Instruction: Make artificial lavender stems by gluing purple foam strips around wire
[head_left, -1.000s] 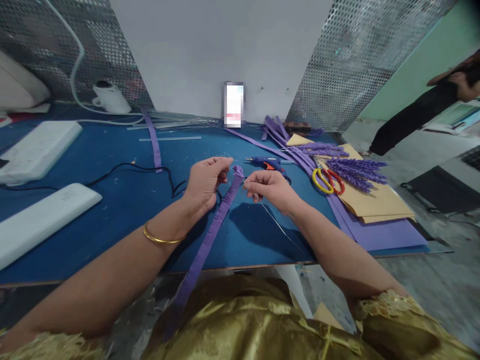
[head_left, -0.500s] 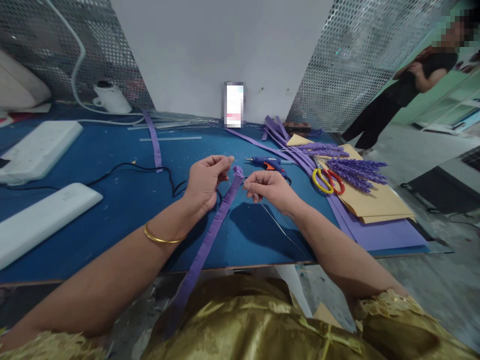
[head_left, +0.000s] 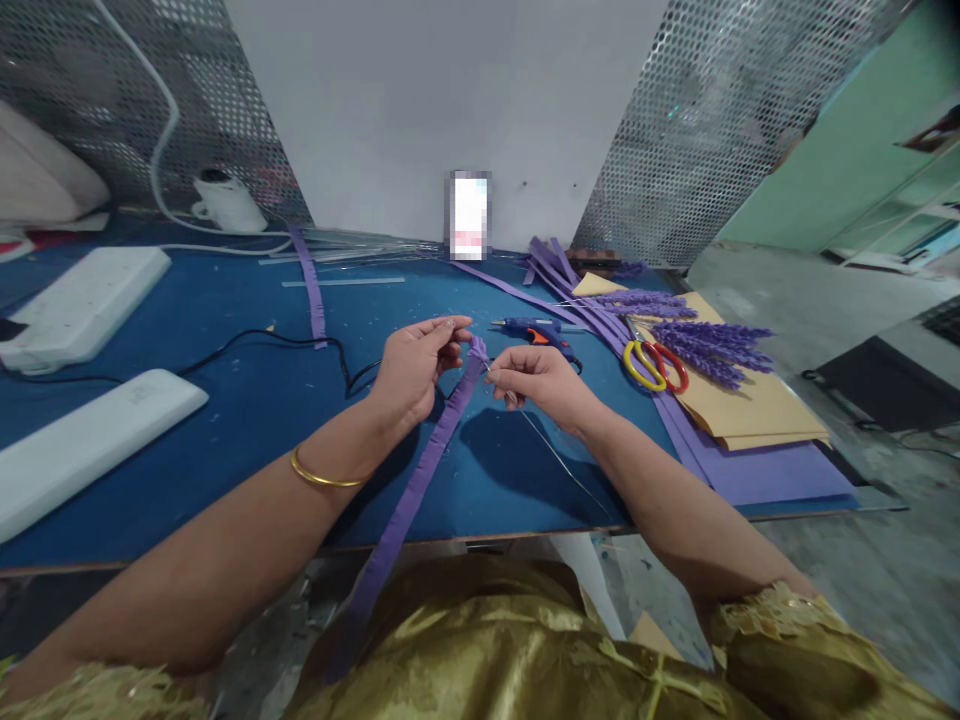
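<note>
In the middle of the head view, my right hand [head_left: 534, 380] pinches a thin wire [head_left: 559, 458], which trails down toward the table's front edge. A curled purple tip [head_left: 477, 348] sits at the wire's upper end. From it a purple crepe-paper strip [head_left: 420, 477], with small cuts along it, slants down over the table edge to my lap. Just left of the tip, my left hand [head_left: 424, 362] has thumb and fingers pressed together. Whether anything is between those fingertips cannot be made out. Behind my right hand lies a blue glue gun [head_left: 536, 328].
Right are scissors [head_left: 654, 366], lavender-like purple stems [head_left: 709, 345], tan sheets [head_left: 765, 420] and purple paper [head_left: 787, 475]. Another purple strip [head_left: 311, 290] and white power strips [head_left: 97, 440] lie left, with a black cord [head_left: 247, 332]. A lit phone [head_left: 470, 215] leans at the back.
The person standing at the right has gone out of view. My left thumb has drawn back a little along the index finger. My right hand keeps its pinch on the wire.
</note>
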